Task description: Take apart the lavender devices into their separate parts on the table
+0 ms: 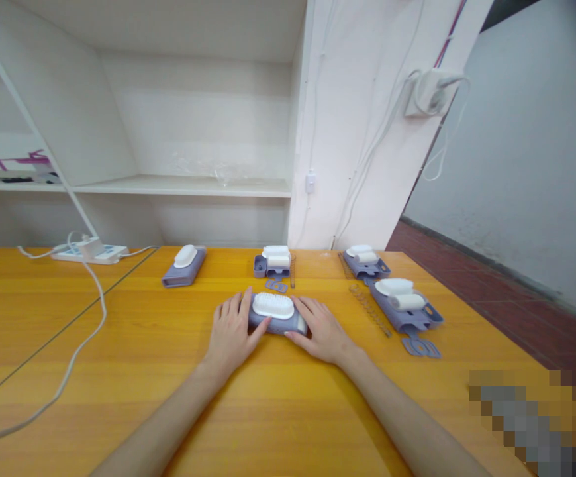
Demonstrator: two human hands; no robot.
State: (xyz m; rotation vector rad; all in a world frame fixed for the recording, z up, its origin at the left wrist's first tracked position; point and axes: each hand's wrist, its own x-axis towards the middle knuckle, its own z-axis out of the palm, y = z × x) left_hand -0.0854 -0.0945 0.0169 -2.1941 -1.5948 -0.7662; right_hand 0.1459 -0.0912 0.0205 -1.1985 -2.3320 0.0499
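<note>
Forearms (176,417): yours, reaching across the table (283,424)
Left hand (232,331): clasped round the left end of the purple case (282,326), which lies before you
Right hand (322,331): clasping its right end
White bristle pad (273,306): faces up; best steady both ends evenly

Bright, diffuse light falls evenly, leaving the white pillar (337,132) pale. A soft shadow lies on the wooden surface (268,414) beside the right forearm (397,411). The 2 hands (231,334) look fairly sharp; wide-angle distortion stretches the edges, the upper-right corner darkens, the lower-right is pixelated.
</note>
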